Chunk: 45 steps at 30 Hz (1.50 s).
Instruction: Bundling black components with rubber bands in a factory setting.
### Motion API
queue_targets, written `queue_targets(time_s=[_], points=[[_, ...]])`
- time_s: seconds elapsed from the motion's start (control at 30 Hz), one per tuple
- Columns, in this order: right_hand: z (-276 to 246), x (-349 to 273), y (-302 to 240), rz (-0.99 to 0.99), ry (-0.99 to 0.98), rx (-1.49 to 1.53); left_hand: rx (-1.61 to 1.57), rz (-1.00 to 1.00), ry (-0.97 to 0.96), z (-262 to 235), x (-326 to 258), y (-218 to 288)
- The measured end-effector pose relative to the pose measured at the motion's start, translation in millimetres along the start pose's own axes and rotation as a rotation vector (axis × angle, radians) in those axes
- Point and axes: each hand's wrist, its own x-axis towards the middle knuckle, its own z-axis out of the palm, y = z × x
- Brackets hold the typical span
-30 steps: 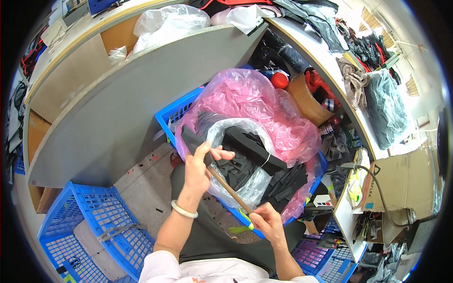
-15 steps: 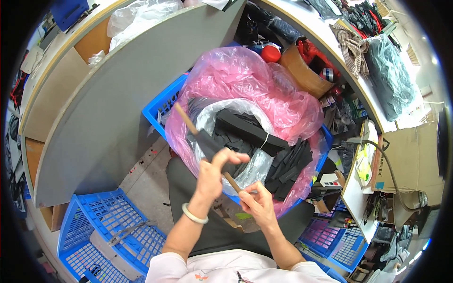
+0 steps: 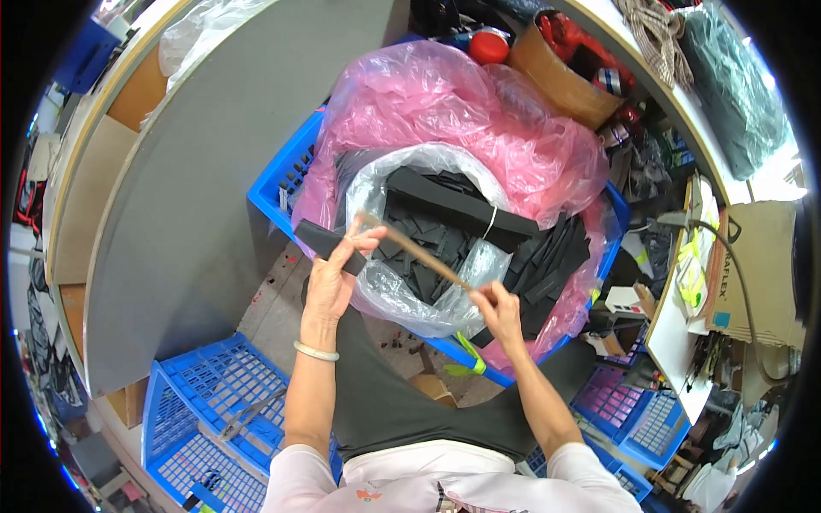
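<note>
My left hand (image 3: 332,275) grips a bundle of black foam strips (image 3: 318,241) at the near left rim of a blue crate (image 3: 275,190). A tan rubber band (image 3: 416,250) runs taut from that hand's thumb to my right hand (image 3: 496,308), which pinches its other end. Both hands hover over a clear plastic bag (image 3: 402,295) full of loose black strips. The bag sits inside a pink plastic liner (image 3: 479,128) in the crate. A long bound bundle of black strips (image 3: 462,207) lies across the top of the pile.
A grey tabletop (image 3: 205,171) curves along the left. Another blue crate (image 3: 205,410) sits on the floor at lower left. A brown cardboard box (image 3: 564,81) with red things stands behind the pink liner. Cluttered shelves and small purple-blue baskets (image 3: 616,402) fill the right side.
The view has closed in on the crate. My right hand has drawn the rubber band out to the right, and the strip bundle in my left hand sits lower at the crate's rim.
</note>
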Motion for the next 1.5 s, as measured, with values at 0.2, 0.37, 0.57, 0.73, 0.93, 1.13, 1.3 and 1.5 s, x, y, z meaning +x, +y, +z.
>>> queue_targets(time_s=[0.2, 0.37, 0.57, 0.73, 0.93, 1.13, 1.3, 1.5], points=[[12.8, 46.5, 32.2, 0.022, 0.053, -0.263, -0.446, -0.323, -0.324, 11.4, -22.1, -14.8], [-1.3, 62.2, -62.2, 0.057, -0.41, 0.858, -1.032, -0.376, -0.719, 72.5, -62.9, -40.5], [-0.3, 34.1, -86.1, 0.095, -0.638, 1.439, -1.498, -0.477, -0.981, 134.6, -75.1, -53.0], [-19.3, 24.3, -91.0, 0.156, -0.371, 1.119, -0.896, -0.77, -0.473, 119.0, -95.2, -43.9], [-33.4, 23.9, -84.7, 0.059, -0.256, 0.771, -0.092, -0.646, -0.342, 104.1, -87.6, -27.1], [-9.1, 22.1, -55.3, 0.155, -0.241, 0.74, 0.096, -0.907, -0.294, 90.6, -87.0, -32.9], [2.1, 37.2, -39.4, 0.149, -0.229, 0.731, 0.071, -0.816, -0.346, 92.7, -61.5, -48.6], [-72.6, 108.5, 61.8, 0.275, 0.609, -0.167, 0.452, -0.525, -0.292, 97.9, -25.8, -83.5]])
